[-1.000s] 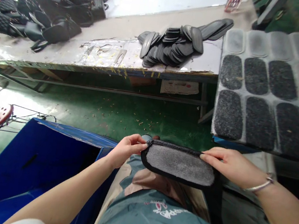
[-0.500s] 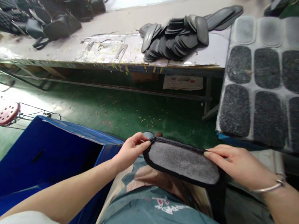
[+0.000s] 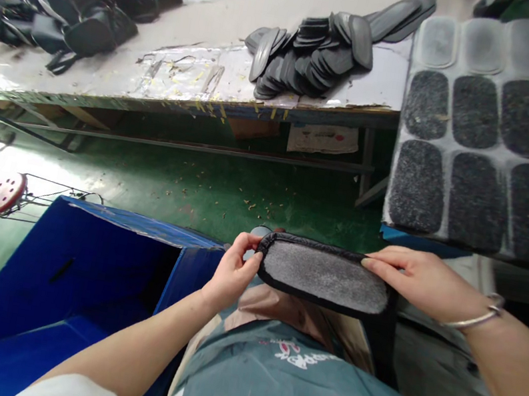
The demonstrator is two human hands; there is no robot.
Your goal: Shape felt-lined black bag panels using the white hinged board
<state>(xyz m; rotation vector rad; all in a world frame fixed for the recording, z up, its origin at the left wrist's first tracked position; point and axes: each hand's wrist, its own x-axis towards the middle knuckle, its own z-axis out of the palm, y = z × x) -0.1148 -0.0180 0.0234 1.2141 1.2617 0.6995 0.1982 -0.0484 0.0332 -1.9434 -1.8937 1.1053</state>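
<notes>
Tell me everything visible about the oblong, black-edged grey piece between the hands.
The oblong, black-edged grey piece has rounded ends, a fuzzy-looking grey panel and a black border, puckered near its left end. It is held up before the teal apron, long side crosswise, grey face toward the camera. The bare left hand pinches its left end; the bare right hand grips its upper edge near the right. Its back is hidden.

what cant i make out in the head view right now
- Head view: the far face of the black-edged piece, turned away from the camera.
- Head view: some fingertips of the left hand and right hand, hidden behind the piece or the hands themselves.
- Head view: part of the blue bin, behind the left forearm.
- Head view: the apron lettering, too small and creased to read.
- Head view: the bag pile, cut off by the top edge.
</notes>
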